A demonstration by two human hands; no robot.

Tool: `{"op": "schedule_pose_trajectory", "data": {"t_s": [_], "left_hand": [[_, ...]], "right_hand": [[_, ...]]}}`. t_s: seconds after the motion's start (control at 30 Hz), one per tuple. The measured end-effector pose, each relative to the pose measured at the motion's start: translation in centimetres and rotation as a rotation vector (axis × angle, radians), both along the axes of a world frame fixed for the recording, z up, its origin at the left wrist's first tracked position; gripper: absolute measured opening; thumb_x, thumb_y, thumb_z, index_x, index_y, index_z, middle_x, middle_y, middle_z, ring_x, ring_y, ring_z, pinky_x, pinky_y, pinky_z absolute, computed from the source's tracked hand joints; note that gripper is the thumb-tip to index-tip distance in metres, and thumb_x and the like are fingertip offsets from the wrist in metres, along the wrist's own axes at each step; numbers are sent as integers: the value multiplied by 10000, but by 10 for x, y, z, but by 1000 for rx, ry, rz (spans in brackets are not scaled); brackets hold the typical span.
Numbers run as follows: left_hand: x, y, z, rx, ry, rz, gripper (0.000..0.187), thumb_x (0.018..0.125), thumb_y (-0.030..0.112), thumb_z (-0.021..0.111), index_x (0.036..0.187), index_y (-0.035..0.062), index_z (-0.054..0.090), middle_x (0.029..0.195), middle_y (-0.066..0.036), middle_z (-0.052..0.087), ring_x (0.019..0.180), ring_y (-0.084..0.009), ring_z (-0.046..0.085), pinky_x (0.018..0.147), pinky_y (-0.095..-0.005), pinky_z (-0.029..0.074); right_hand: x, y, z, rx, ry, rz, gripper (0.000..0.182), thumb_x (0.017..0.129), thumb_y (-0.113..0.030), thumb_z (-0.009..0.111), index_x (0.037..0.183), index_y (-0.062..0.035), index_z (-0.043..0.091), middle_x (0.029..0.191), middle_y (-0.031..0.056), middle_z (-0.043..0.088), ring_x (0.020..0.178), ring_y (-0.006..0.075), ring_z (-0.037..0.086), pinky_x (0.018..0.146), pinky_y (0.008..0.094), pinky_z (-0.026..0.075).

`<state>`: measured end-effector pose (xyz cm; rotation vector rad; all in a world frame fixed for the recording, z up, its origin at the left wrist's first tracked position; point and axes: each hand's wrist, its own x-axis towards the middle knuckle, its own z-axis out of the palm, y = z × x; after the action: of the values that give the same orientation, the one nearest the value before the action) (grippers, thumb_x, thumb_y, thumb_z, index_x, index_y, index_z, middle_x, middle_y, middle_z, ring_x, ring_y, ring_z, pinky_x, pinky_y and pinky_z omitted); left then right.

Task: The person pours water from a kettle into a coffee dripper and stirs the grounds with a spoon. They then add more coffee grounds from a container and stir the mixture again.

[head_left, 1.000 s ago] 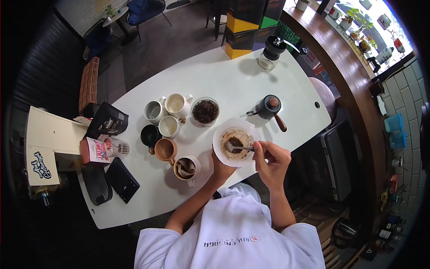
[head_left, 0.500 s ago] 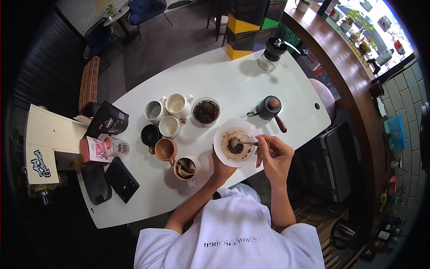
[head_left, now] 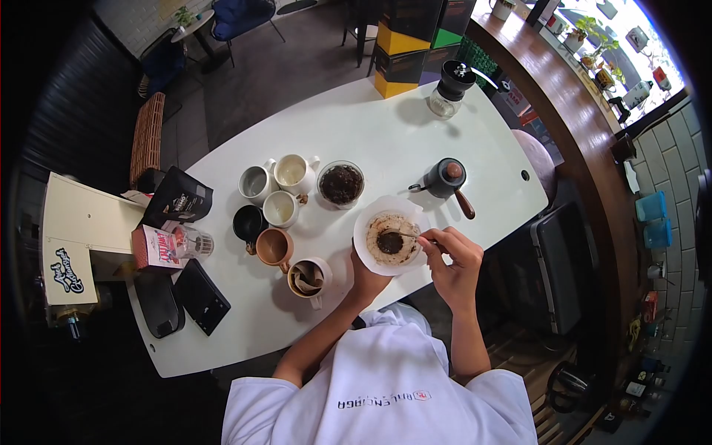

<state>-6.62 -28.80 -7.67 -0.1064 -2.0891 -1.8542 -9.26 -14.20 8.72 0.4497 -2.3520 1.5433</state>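
My left hand [head_left: 368, 276] is wrapped round the near left side of a white round bowl or filter [head_left: 362, 236], partly hidden beneath it. Pale, frothy brown stuff with a dark centre [head_left: 391, 241] lies inside. My right hand [head_left: 454, 261] pinches the handle of a metal spoon [head_left: 406, 235], whose tip dips into the dark centre. Beyond the bowl stands a glass container of dark grounds [head_left: 341, 185]. A black pot [head_left: 445, 178] with a wooden handle stands to the right.
Several cups stand left of the bowl, among them a brown cup [head_left: 274, 247] and a white cup with a used filter [head_left: 309, 277]. A grinder [head_left: 451, 89] stands at the far right of the white table [head_left: 378, 119]. A black pouch [head_left: 178, 199] and phone-like slab [head_left: 201, 297] lie left.
My right hand has moved slightly down and turned. The spoon's bowl has sunk into the dark centre, where its metal showed before. My left hand looks unmoved.
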Motion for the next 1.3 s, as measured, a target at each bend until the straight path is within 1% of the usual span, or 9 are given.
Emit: {"op": "schedule_pose_trajectory", "data": {"t_s": [0.13, 0.37, 0.43, 0.53, 0.67, 0.73, 0.83, 0.93, 1.3], "left_hand": [[-1, 1, 0, -10, 9, 2, 759, 726, 36, 854, 1372, 43, 456, 1293, -124, 588, 1193, -231, 596, 1016, -377, 490], [-2, 1, -1, -35, 15, 5, 758, 731, 41, 851, 1376, 39, 454, 1297, -130, 586, 1196, -234, 592, 1020, -379, 484], [-5, 5, -1, -44, 52, 99, 854, 585, 138, 952, 1287, -15, 489, 1165, -172, 642, 1068, -303, 661, 928, -400, 533], [-1, 0, 4, -64, 22, -5, 776, 726, 37, 853, 1386, 32, 444, 1306, -137, 580, 1201, -239, 589, 1026, -380, 479], [0, 2, 1, -62, 42, 23, 785, 721, 33, 855, 1388, 27, 441, 1314, -138, 574, 1210, -243, 585, 1031, -384, 477], [-3, 3, 0, -74, 79, 80, 879, 582, 98, 940, 1307, -33, 460, 1199, -187, 620, 1090, -322, 650, 941, -418, 524], [1, 0, -1, -59, 30, 9, 819, 701, 32, 868, 1394, 26, 432, 1317, -140, 570, 1223, -252, 577, 1043, -393, 469], [1, 0, -2, -43, 28, 16, 822, 695, 38, 874, 1391, 26, 436, 1313, -139, 572, 1221, -252, 578, 1044, -397, 467], [-1, 2, 4, -83, 45, 48, 780, 692, 43, 871, 1361, 27, 471, 1287, -144, 590, 1195, -265, 593, 1028, -404, 469]], "right_hand": [[4, 1, 3, 94, 81, 24, 77, 818, -14, 772, 879, 3, 729, 623, 71, 563, 461, 133, 488, 458, 282, 378], [5, -2, 6, 106, 128, -65, 75, 803, 32, 766, 865, 23, 726, 601, 68, 576, 462, 104, 490, 456, 242, 363], [6, -1, 7, 154, 120, -70, 47, 820, 37, 747, 857, 29, 719, 585, 66, 564, 446, 101, 476, 442, 235, 343], [8, -3, 3, 108, 105, -26, 23, 849, 25, 721, 839, 19, 701, 551, 55, 509, 406, 108, 418, 423, 268, 332], [6, 2, -2, 30, 7, -72, 104, 882, 26, 685, 782, 54, 683, 516, 22, 538, 434, 45, 463, 424, 214, 319], [4, 6, -11, -27, -111, -84, 180, 930, -11, 654, 760, 47, 661, 505, -5, 542, 413, 29, 467, 403, 201, 309], [6, 5, -6, -191, -300, -93, 194, 956, -48, 643, 781, 37, 650, 522, -9, 561, 394, 35, 486, 376, 190, 324], [7, 7, 2, -337, -524, -113, 142, 929, -37, 665, 806, 34, 663, 541, 3, 587, 425, 37, 504, 411, 211, 366], [1, 23, -4, -208, -457, -12, 135, 941, -70, 672, 884, 50, 696, 590, 23, 614, 447, 53, 542, 410, 210, 427]]}}
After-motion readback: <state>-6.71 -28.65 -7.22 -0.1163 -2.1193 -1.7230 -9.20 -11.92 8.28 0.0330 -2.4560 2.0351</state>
